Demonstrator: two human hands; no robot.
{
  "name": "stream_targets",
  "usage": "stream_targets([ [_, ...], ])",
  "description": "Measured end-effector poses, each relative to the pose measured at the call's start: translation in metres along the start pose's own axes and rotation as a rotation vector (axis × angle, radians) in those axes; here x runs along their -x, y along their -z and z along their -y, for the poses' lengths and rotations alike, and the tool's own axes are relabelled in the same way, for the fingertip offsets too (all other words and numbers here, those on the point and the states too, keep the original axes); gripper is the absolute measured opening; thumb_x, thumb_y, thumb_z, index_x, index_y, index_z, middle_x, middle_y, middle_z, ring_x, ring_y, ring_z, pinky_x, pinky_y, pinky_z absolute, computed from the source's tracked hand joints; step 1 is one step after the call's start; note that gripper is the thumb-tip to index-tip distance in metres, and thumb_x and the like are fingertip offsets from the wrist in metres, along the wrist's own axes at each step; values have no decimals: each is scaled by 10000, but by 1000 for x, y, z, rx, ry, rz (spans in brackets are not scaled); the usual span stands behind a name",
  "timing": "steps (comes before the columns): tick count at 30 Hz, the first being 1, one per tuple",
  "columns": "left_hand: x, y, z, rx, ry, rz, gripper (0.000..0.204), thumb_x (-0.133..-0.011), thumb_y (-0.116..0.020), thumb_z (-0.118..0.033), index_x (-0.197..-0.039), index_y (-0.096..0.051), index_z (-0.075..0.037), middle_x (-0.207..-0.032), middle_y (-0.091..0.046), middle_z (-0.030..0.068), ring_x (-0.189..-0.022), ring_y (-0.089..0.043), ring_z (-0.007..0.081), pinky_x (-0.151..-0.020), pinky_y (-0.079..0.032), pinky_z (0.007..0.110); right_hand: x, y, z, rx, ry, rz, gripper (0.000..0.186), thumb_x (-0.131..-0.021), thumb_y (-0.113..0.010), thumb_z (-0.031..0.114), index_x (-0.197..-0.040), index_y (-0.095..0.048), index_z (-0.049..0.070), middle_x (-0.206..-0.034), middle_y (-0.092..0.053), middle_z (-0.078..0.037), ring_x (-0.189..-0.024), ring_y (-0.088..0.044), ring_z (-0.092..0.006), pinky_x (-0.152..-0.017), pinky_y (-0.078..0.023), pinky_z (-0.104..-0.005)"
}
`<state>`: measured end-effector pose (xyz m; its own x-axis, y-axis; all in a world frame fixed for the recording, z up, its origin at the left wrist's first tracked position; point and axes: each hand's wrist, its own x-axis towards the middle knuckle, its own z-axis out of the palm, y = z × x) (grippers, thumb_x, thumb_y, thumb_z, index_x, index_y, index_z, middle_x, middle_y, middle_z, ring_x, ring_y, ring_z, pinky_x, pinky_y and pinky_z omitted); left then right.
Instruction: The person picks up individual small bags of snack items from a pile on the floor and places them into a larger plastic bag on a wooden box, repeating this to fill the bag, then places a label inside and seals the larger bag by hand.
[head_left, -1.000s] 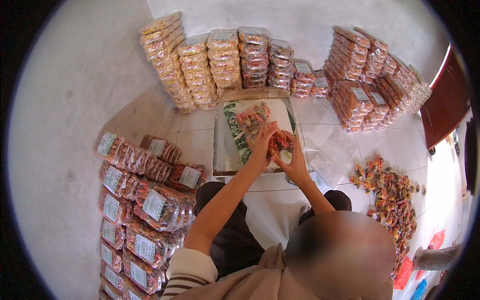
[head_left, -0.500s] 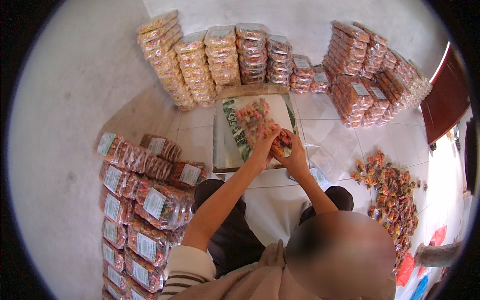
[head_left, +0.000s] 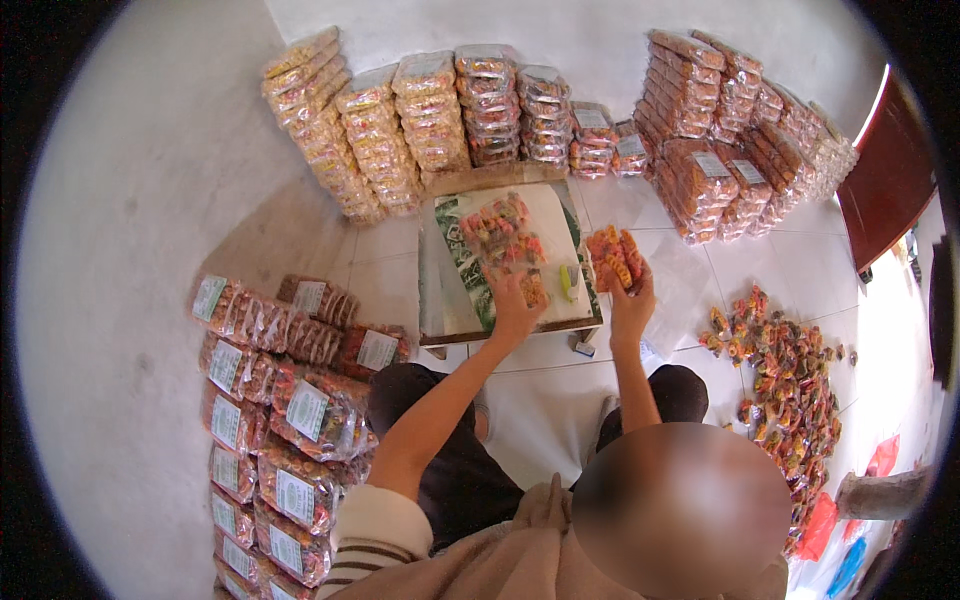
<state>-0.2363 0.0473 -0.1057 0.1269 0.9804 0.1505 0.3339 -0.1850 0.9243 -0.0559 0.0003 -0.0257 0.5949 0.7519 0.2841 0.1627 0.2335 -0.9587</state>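
On the low table (head_left: 552,205) lies a clear plastic bag (head_left: 497,222) partly filled with rows of red, orange and brownish pieces. My left hand (head_left: 516,308) grips the near end of this bag, with more orange pieces showing beside its fingers. Off the table's right edge, my right hand (head_left: 631,306) holds a bunch of orange-red ridged snack pieces (head_left: 611,256). Between the two hands a small yellow-green object (head_left: 569,282) rests on the tabletop; its kind is unclear.
Tall stacks of filled bags (head_left: 425,110) line the wall behind the table, with more stacks (head_left: 700,150) at far right. Labelled packs (head_left: 290,430) are piled left of my legs. Loose pieces (head_left: 785,400) lie heaped on the floor at right, near clear plastic sheets (head_left: 668,300).
My hands were together over the near end of the bag. My right hand has moved right, carrying a bunch of snack pieces, and the yellow-green object has come into sight.
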Motion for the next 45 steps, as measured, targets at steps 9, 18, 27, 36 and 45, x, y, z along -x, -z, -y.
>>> stream_targets([
  [9,29,-78,-46,968,366,39,476,-898,-409,-443,-1245,-365,-120,-1198,-435,64,-1085,-448,174,-959,-341,328,59,13,-63,164,51,348,639,-685,-704,33,-1235,-383,-17,-1132,-513,-146,-1015,-532,-207,-855,-442,-295],
  [18,27,-71,1,1236,484,287,465,-909,-354,-467,-1238,-373,-139,-1129,-486,41,-1040,-480,161,-924,-374,312,55,4,-66,183,1,397,637,-645,-740,23,-1189,-412,-14,-1071,-534,-141,-985,-555,-212,-843,-469,-311],
  [27,27,-38,5,-706,-197,-85,697,-721,-612,-225,-1331,-296,-104,-1377,-239,141,-1289,-183,338,-1031,-105,555,38,12,-79,-1,-144,51,577,-686,-727,65,-1166,-422,-32,-1073,-530,-115,-962,-539,-163,-818,-460,-276],
  [36,23,-51,45,-954,-242,-181,498,-770,-576,-187,-1252,-452,-170,-1348,-328,41,-1300,-205,257,-1019,-109,576,85,4,-95,-315,-377,52,562,-710,-724,86,-1153,-401,-40,-1007,-547,-100,-875,-555,-148,-744,-473,-254],
  [45,13,-44,28,-434,-233,-260,328,-877,-455,-200,-1197,-527,-184,-1227,-443,57,-1226,-321,273,-996,-197,538,69,-24,-119,-313,-567,248,495,-726,-710,126,-1135,-463,0,-949,-569,-70,-795,-565,-143,-688,-467,-252],
])
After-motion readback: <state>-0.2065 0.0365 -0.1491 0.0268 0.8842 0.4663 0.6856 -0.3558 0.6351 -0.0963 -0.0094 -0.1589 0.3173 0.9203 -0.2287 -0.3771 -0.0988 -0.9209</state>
